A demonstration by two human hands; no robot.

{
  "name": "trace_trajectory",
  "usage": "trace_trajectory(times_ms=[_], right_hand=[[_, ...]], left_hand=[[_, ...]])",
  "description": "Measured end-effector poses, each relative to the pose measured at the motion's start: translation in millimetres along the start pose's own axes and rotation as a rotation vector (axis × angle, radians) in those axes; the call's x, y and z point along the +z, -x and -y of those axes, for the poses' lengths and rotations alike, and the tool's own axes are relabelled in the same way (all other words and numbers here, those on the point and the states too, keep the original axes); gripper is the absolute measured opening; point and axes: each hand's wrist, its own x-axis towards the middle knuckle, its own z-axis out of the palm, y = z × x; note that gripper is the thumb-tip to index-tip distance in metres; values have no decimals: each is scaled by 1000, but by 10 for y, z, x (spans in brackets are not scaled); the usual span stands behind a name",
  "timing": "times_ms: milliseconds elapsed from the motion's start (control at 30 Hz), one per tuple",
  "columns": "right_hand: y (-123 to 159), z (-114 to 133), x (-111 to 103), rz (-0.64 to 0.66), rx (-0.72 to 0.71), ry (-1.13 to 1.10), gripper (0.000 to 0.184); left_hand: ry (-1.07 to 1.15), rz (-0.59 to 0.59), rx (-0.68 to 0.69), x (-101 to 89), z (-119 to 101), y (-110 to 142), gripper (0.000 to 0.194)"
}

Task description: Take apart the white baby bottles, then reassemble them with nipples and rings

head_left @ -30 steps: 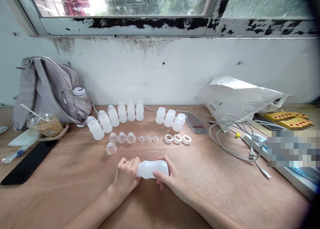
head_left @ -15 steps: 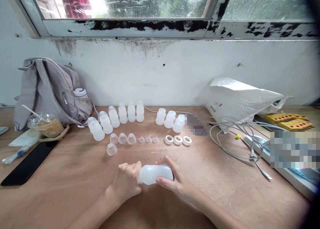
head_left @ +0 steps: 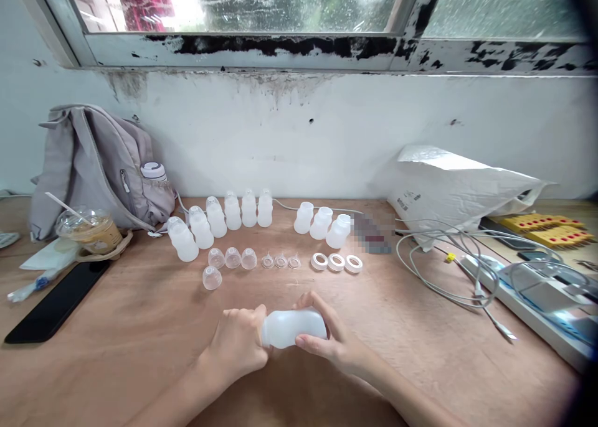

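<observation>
A white translucent plastic bottle (head_left: 292, 326) lies sideways just above the wooden table (head_left: 140, 327), held between both hands. My left hand (head_left: 240, 343) is closed round its neck end, hiding the top. My right hand (head_left: 327, 337) wraps the bottle's base, thumb below and fingers over the far side. Behind them stand a row of several capped bottles (head_left: 219, 218), three open bottles (head_left: 321, 223), several clear caps (head_left: 232, 258), three small clear teats (head_left: 281, 261) and three white rings (head_left: 336, 262).
A grey backpack (head_left: 93, 165) leans on the wall at the left, with an iced drink cup (head_left: 91, 231) and a black phone (head_left: 56, 302) before it. A white mailer bag (head_left: 458, 187), tangled cables (head_left: 448, 259) and a power strip (head_left: 537, 302) fill the right.
Both hands with the bottle have shifted slightly right and toward me. The left hand's grip at the neck has turned a little.
</observation>
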Motion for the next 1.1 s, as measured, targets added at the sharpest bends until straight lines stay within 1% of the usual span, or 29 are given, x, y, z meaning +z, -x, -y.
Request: trace_trajectory(times_ms=[100,133,167,200,233,300,333,433,533,633,667,733,800,867,933,1000,1100], right_hand=[[16,12,5,14,-91,129,28],[17,9,4,5,-122,158,28],[15,1,-1,-18,-136,168,29],[11,-10,-10,-54,-129,155,28],[4,-25,-23,-99,-103,120,28],[-13,-58,-63,-193,-19,6,29],[-22,-72,-87,-232,20,-66,29],[-47,-99,-156,-300,79,-262,30],[-60,-97,-191,-296,111,-374,30],[-63,-89,-185,-245,142,-423,30],[-62,-91,-177,-227,143,-426,29],[-62,-101,-161,-204,144,-423,30],[-62,-114,-146,-195,157,-425,31],[-62,-122,-131,-193,175,-430,32],[-60,-122,-116,-182,175,-427,32],[-57,-120,-101,-165,159,-410,33],[-55,-132,-94,-159,143,-388,34]], left_hand=[[213,201,10,-46,29,-13,7],[299,249,16,-58,41,-25,8],[383,259,17,-70,52,-39,10],[463,228,9,-80,64,-55,14],[539,172,-5,-89,76,-72,20],[687,66,-26,-103,108,-105,34],[759,33,-27,-106,128,-119,37],[908,-49,-32,-86,200,-146,32],[951,-110,-17,-25,244,-147,36],[933,-88,38,41,229,-129,50],[920,-76,52,56,213,-121,50],[879,-83,78,67,178,-105,45],[836,-130,109,58,148,-91,37],[808,-183,135,49,134,-82,36],[809,-193,107,57,137,-76,33],[804,-154,48,83,156,-75,24],[799,-85,1,123,194,-81,34]])
